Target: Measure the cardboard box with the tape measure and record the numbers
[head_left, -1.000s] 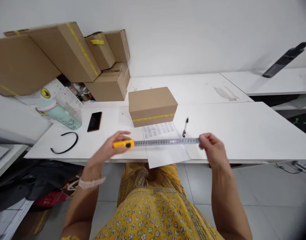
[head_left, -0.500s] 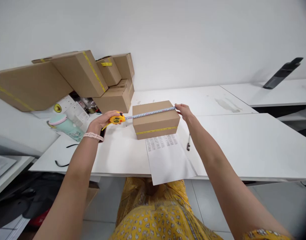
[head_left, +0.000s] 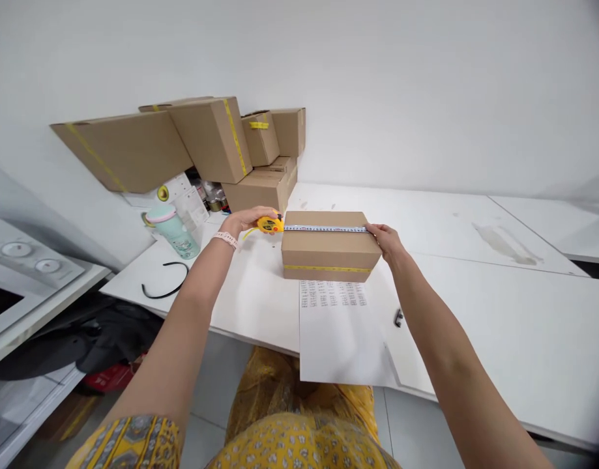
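Note:
A small cardboard box (head_left: 328, 255) with a yellow tape band stands on the white table (head_left: 475, 293). My left hand (head_left: 245, 220) grips the yellow tape measure case (head_left: 270, 225) at the box's left top edge. The silver tape blade (head_left: 324, 228) lies stretched across the box top. My right hand (head_left: 388, 240) pinches the blade's end at the box's right top corner. A printed sheet of paper (head_left: 341, 326) lies in front of the box, overhanging the table's near edge.
Several larger cardboard boxes (head_left: 206, 140) are stacked against the wall at the back left. A mint green bottle (head_left: 175, 231), a black band (head_left: 165, 286) and a pen (head_left: 398, 317) lie on the table. A lower grey surface (head_left: 20, 273) sits at far left.
The tape measure was held stretched in the air near my body; both hands reached forward and laid it across the box top. The case now sits against the box's left edge.

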The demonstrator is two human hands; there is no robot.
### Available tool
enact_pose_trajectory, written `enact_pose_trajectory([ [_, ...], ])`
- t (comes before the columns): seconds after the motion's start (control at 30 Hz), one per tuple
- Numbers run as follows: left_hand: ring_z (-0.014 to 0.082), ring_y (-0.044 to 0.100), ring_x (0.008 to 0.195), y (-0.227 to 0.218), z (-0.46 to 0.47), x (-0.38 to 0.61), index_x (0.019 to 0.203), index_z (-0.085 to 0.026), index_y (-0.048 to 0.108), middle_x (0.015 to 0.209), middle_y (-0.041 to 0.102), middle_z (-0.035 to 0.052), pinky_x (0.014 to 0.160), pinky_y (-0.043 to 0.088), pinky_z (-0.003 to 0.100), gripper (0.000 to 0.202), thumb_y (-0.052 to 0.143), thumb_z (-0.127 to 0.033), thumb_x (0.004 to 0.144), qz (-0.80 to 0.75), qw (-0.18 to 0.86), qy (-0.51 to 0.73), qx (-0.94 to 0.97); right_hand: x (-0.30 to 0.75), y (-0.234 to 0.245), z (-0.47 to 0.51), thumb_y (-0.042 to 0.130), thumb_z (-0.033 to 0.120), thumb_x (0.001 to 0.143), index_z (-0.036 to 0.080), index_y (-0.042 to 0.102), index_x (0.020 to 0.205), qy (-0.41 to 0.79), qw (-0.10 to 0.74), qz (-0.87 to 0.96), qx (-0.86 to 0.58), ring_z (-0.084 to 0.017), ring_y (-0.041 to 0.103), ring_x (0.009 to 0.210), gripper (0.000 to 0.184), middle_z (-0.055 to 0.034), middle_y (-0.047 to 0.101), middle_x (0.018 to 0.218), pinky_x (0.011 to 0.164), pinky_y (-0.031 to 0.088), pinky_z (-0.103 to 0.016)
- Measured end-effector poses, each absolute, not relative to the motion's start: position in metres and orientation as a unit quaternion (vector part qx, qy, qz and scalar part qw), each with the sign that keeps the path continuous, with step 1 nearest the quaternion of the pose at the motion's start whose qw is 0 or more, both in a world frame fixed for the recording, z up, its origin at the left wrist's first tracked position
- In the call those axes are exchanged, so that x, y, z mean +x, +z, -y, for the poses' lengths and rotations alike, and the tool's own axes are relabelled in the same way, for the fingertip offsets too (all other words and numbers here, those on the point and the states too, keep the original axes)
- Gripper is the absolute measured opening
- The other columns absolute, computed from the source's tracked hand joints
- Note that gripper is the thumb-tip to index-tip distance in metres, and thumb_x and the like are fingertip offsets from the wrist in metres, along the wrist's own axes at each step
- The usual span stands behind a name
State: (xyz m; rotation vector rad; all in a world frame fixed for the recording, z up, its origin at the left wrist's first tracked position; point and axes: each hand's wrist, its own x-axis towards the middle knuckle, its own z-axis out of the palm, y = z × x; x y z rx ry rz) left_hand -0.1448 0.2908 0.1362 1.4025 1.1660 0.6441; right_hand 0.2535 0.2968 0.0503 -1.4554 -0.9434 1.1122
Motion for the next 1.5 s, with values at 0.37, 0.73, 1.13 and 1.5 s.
enact_pose_trajectory([
  [0.37, 0.0216, 0.069, 0.08, 0.132, -0.293, -0.152, 0.106, -0.014, 0.075, 0.099, 0.077, 0.0098, 0.067, 0.054, 0.031, 0.044, 0.075, -0.039, 0.069, -0.493, 0.574, 0.254, 0.603, 0.247, 0.059, -0.289, 0.082, 0.033, 0.074, 0.02, 0.059, 0.073, 0.435, 0.513, 0.39, -0.629, -0.012, 0.055, 0.063, 0.027, -0.0006, 0.064, 0.074, 0.053, 0.044, -0.024],
  [0.73, 0.0234, 0.069, 0.083, 0.134, -0.292, -0.151, 0.103, -0.015, 0.076, 0.096, 0.077, 0.0091, 0.07, 0.055, 0.034, 0.042, 0.076, -0.039, 0.069, -0.5, 0.559, 0.253, 0.611, 0.247, 0.059, -0.286, 0.079, 0.039, 0.078, 0.02, 0.053, 0.062, 0.395, 0.491, 0.416, -0.656, -0.011, 0.048, 0.058, 0.036, 0.0001, 0.057, 0.064, 0.049, 0.037, -0.026],
  [1.13, 0.0229, 0.068, 0.082, 0.132, -0.29, -0.151, 0.106, -0.015, 0.075, 0.096, 0.076, 0.0088, 0.07, 0.055, 0.034, 0.046, 0.075, -0.043, 0.069, -0.503, 0.555, 0.244, 0.616, 0.252, 0.056, -0.294, 0.081, 0.049, 0.072, 0.024, 0.045, 0.061, 0.347, 0.46, 0.448, -0.683, -0.014, 0.044, 0.06, 0.045, 0.0005, 0.051, 0.059, 0.048, 0.033, -0.028],
  [1.5, 0.0207, 0.067, 0.078, 0.136, -0.283, -0.143, 0.1, -0.014, 0.075, 0.092, 0.075, 0.0069, 0.067, 0.052, 0.031, 0.041, 0.075, -0.04, 0.068, -0.519, 0.534, 0.247, 0.62, 0.25, 0.052, -0.299, 0.081, 0.045, 0.072, 0.023, 0.043, 0.06, 0.359, 0.463, 0.445, -0.677, -0.013, 0.043, 0.057, 0.046, 0.0021, 0.048, 0.057, 0.048, 0.032, -0.028],
])
